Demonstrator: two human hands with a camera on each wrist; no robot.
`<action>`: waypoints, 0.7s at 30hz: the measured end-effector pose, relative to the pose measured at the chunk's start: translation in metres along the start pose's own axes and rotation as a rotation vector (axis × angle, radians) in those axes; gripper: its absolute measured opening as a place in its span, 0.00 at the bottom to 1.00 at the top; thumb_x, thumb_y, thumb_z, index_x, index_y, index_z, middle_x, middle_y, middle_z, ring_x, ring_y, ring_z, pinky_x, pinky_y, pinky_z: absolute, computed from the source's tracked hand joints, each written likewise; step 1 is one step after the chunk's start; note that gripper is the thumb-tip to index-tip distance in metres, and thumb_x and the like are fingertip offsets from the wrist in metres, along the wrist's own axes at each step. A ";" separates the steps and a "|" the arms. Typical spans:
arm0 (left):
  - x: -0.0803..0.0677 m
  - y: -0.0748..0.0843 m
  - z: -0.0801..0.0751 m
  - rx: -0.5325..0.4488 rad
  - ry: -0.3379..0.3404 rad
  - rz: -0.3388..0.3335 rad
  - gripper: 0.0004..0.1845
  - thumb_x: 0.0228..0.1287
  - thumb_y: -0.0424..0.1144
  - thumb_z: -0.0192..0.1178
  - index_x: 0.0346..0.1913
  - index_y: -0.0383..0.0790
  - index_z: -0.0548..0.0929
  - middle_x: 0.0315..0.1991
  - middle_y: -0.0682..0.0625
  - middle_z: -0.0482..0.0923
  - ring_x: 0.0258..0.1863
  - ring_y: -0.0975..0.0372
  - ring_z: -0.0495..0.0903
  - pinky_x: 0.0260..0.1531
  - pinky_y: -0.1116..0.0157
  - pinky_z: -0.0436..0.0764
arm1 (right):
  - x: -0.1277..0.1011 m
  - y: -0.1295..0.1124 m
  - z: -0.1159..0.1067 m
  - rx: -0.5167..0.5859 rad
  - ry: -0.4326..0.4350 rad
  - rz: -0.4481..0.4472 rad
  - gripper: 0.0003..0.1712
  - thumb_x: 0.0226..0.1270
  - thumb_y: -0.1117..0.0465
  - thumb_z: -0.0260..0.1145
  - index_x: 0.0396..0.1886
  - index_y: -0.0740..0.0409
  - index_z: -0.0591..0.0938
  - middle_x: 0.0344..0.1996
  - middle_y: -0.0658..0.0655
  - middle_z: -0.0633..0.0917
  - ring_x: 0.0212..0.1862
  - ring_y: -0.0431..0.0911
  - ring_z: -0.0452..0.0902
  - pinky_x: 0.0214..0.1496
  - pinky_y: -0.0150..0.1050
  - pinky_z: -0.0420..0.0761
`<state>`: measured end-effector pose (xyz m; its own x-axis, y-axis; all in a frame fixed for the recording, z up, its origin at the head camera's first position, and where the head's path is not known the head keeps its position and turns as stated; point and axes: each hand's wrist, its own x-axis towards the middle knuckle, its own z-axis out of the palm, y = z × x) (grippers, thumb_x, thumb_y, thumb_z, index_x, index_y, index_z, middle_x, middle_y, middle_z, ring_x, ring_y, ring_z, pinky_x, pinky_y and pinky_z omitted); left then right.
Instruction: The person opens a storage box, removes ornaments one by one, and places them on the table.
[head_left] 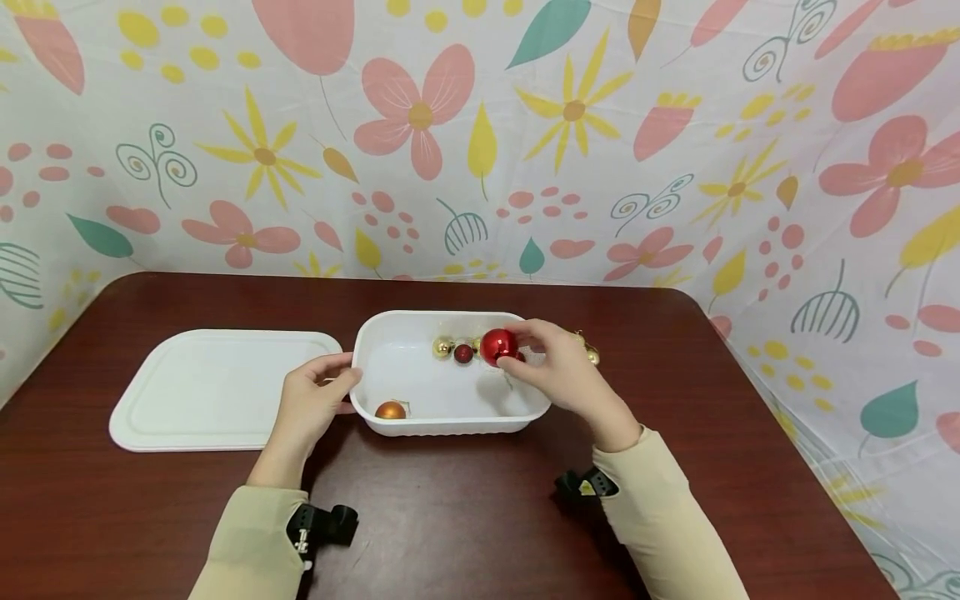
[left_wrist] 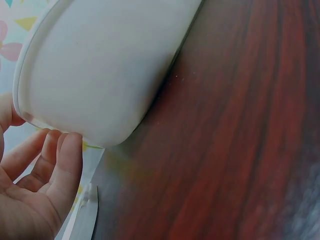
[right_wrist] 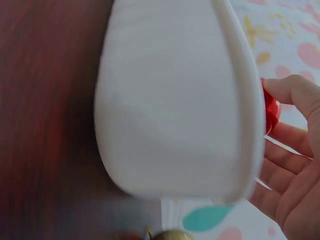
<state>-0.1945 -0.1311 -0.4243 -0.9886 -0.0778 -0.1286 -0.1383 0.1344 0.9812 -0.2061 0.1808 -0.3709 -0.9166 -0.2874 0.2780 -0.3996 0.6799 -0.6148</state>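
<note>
1. I see my right hand point(head_left: 566, 371) holding a shiny red bauble point(head_left: 499, 346) over the far right part of the white tub point(head_left: 450, 421); the fingertips pinch it from the right side, thumb and fingers curled around it.
2. In the right wrist view the red bauble point(right_wrist: 270, 111) peeks out behind the tub's rim point(right_wrist: 245, 100), with curled fingers point(right_wrist: 295, 90) just beside it.
3. My left hand point(head_left: 311, 400) rests against the tub's left end, fingers loosely curled on the rim; the left wrist view shows fingertips point(left_wrist: 67, 150) touching the tub wall point(left_wrist: 100, 75) near its base.
4. I judge the bauble light, hard-shelled, glossy and so rather slippery, and probably fragile: a gentle pinch across its widest part suits it better than a squeeze. Its cap is hidden from me, so I cannot tell whether there is a loop to hold.
5. The tub looks like thin plastic, light enough to slide on the dark wood table point(head_left: 465, 533), which is why a steadying hand at its end makes sense.
6. Inside the tub lie a gold bauble point(head_left: 442, 347), a small dark red bauble point(head_left: 463, 353) and an orange bauble point(head_left: 390, 410) near the front left corner.
7. A flat white lid point(head_left: 217, 387) lies on the table left of the tub, apart from it.
</note>
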 end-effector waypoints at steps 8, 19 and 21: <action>0.000 -0.001 0.002 -0.010 -0.003 -0.001 0.19 0.63 0.34 0.59 0.56 0.31 0.77 0.33 0.54 0.75 0.29 0.70 0.78 0.28 0.67 0.86 | -0.011 0.018 -0.028 -0.017 0.079 0.088 0.25 0.55 0.58 0.73 0.53 0.58 0.78 0.44 0.58 0.85 0.45 0.51 0.82 0.49 0.49 0.83; -0.001 0.001 0.000 -0.019 -0.010 0.004 0.19 0.63 0.34 0.58 0.56 0.30 0.77 0.33 0.53 0.74 0.29 0.69 0.79 0.27 0.69 0.85 | -0.025 0.049 -0.051 -0.116 0.158 0.159 0.25 0.58 0.54 0.71 0.54 0.59 0.78 0.43 0.59 0.84 0.43 0.53 0.84 0.45 0.50 0.84; -0.001 0.001 0.000 -0.021 -0.014 0.001 0.19 0.63 0.34 0.58 0.57 0.30 0.76 0.33 0.54 0.74 0.29 0.69 0.79 0.27 0.68 0.86 | -0.027 0.055 -0.053 -0.135 0.169 0.169 0.24 0.58 0.54 0.70 0.53 0.59 0.79 0.43 0.60 0.84 0.44 0.53 0.84 0.46 0.50 0.83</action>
<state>-0.1940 -0.1305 -0.4235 -0.9896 -0.0639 -0.1290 -0.1356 0.1135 0.9842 -0.2027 0.2616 -0.3724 -0.9506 -0.0537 0.3059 -0.2258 0.7956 -0.5622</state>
